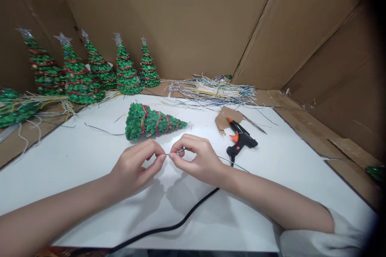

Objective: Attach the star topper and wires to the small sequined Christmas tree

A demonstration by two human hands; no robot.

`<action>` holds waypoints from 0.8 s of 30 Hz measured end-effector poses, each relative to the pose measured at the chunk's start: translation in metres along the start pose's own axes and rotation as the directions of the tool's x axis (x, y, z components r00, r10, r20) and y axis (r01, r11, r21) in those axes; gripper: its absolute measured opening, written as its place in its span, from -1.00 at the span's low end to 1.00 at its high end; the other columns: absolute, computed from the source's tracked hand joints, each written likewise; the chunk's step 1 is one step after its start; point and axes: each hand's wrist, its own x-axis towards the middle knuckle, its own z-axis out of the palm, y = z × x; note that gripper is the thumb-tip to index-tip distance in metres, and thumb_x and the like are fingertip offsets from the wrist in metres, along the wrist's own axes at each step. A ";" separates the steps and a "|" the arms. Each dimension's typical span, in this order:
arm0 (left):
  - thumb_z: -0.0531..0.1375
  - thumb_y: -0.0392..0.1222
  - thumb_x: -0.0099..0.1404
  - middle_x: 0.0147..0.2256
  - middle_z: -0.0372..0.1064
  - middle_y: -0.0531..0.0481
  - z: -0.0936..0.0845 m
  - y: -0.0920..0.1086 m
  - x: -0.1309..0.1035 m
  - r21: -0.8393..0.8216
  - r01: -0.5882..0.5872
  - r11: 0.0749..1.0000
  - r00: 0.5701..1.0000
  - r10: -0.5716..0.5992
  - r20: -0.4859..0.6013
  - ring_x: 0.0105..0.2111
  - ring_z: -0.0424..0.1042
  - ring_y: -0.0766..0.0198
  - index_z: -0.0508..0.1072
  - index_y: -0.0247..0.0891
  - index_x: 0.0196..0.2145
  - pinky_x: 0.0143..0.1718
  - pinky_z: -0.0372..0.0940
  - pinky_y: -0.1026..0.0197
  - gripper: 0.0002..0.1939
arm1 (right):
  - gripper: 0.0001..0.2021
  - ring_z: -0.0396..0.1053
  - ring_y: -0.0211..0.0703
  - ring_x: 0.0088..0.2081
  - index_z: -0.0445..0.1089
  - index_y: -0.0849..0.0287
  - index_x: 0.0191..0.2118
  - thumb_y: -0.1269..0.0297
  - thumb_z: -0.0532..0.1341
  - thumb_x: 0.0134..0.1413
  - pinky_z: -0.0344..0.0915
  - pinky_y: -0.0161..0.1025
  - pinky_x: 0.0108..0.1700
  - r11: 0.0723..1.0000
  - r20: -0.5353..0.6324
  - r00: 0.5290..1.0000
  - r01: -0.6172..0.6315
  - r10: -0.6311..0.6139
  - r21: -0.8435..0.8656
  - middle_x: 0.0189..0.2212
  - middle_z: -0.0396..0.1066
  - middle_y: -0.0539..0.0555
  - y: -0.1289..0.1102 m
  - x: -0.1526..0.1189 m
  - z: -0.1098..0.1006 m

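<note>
My left hand (137,164) pinches one end of a thin dark wire (167,154) between thumb and forefinger. Close beside it, my right hand (200,156) pinches the same wire, and only a short length shows between the fingertips. Another stretch of thin wire emerges past my right wrist over the table. Just beyond both hands, a small green Christmas tree (155,122) with red garlands lies on its side, its clear star tip pointing right. A loose dark wire lies to the left of its base.
A black glue gun (243,140) with orange nozzle and trigger lies right, beside a cardboard piece (227,118). Its black cable (181,221) crosses the front. Several decorated trees (128,68) stand at back left. A bundle of wires (217,91) lies at the back. Cardboard walls surround the white table.
</note>
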 end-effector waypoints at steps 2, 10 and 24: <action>0.10 -0.42 0.21 -0.46 0.30 0.08 -0.002 -0.002 0.001 0.049 -0.049 0.998 0.998 0.052 -0.044 -0.46 0.28 0.38 0.30 -0.24 -0.36 -0.41 0.19 0.31 -0.89 | -0.95 0.25 -0.36 -0.48 0.34 0.18 -0.46 0.39 0.17 -0.02 0.19 -0.39 -0.35 0.999 -0.014 0.999 -0.032 0.032 0.002 -0.54 0.30 -0.06 0.004 0.002 -0.001; 0.09 -0.13 0.23 -0.25 0.26 -0.11 -0.023 -0.045 0.017 0.069 0.204 0.977 0.765 -0.115 -0.634 -0.23 0.29 0.18 0.29 -0.29 -0.13 -0.16 0.16 0.09 -0.73 | -0.90 0.27 -0.28 -0.46 0.37 0.18 -0.47 0.34 0.14 -0.03 0.14 -0.34 -0.38 0.914 -0.236 0.912 -0.376 0.336 -0.153 -0.51 0.38 -0.02 0.056 0.017 -0.013; -0.04 -0.03 0.32 -0.52 0.05 0.11 -0.014 -0.042 0.023 -0.303 0.622 0.722 0.681 -0.690 -0.247 -0.45 0.09 0.34 0.22 -0.26 -0.48 -0.40 0.05 0.30 -0.69 | -0.88 0.30 -0.24 -0.40 0.38 0.16 -0.43 0.35 0.10 0.00 0.12 -0.32 -0.35 0.856 -0.258 0.914 -0.389 0.312 -0.341 -0.45 0.41 0.00 0.066 0.025 -0.004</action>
